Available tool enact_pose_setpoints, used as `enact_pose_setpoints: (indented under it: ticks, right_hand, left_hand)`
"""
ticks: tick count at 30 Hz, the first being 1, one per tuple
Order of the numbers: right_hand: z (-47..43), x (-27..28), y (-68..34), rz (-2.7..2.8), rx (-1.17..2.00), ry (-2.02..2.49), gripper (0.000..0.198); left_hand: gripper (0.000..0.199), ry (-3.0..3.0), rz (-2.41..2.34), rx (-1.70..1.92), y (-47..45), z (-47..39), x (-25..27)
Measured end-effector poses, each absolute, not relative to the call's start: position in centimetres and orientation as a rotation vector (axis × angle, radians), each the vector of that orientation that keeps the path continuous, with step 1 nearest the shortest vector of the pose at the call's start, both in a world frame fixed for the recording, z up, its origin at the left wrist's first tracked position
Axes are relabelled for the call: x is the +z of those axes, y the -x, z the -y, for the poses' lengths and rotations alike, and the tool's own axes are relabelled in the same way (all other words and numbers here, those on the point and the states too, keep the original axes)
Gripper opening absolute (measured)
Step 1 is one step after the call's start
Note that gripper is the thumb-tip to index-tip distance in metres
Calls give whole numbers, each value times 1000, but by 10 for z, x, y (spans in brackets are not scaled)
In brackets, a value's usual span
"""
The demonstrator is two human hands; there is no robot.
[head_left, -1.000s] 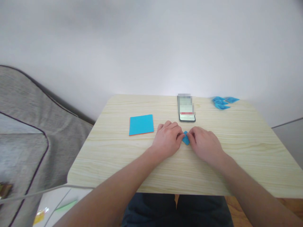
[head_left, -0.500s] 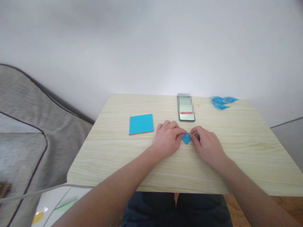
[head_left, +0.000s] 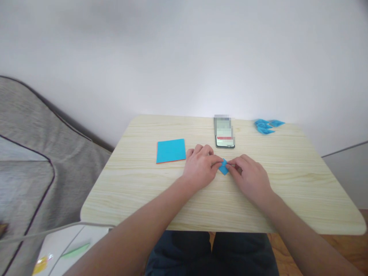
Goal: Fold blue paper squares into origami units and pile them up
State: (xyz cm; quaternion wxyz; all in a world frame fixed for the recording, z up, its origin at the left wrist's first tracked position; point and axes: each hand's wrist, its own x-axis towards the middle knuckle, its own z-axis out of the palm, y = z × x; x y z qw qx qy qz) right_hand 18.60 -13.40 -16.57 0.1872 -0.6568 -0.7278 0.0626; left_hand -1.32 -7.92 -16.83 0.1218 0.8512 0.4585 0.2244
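A small folded piece of blue paper (head_left: pixel 224 169) is held just above or on the table, between my two hands. My left hand (head_left: pixel 201 165) pinches its left side with thumb and forefinger, the other fingers bent over the wood. From the right, my right hand (head_left: pixel 249 173) grips the opposite side with thumb and fingertips, which hide that edge. To the left lies a stack of square paper (head_left: pixel 171 150), blue on top with a red edge showing. Several folded blue paper pieces (head_left: pixel 263 126) rest together at the back right.
A phone (head_left: pixel 225 142) with a lit, partly blurred screen lies behind my hands on the wooden table (head_left: pixel 138 184). A grey fabric-covered seat (head_left: pixel 69 172) stands at the left, with a pale cable (head_left: pixel 57 229) running past it. The white wall (head_left: pixel 184 57) borders the table's back.
The fingertips of my right hand have moved further in over the folded blue paper, covering more of it. The view has shifted slightly; the stack and phone lie as before.
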Motion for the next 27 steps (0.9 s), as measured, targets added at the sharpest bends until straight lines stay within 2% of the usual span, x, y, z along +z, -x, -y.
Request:
enact_pose_setpoints:
  ticks: [6, 12, 17, 22, 27]
  right_hand:
    - [121, -154, -187, 2044, 341, 1923, 12]
    - [110, -150, -186, 2143, 434, 1797, 36]
    - [104, -143, -179, 2236, 390, 1799, 26]
    - [98, -141, -171, 2170, 408, 1856, 14]
    - [99, -144, -167, 2023, 588, 1801, 8]
  left_hand:
    - [27, -2430, -1383, 696, 22, 76, -171]
    - [25, -2406, -1380, 727, 30, 74, -171]
    - [14, -2428, -1353, 796, 31, 75, -165]
    - [13, -2425, -1331, 857, 32, 75, -162]
    - [16, -2391, -1321, 876, 33, 77, -160]
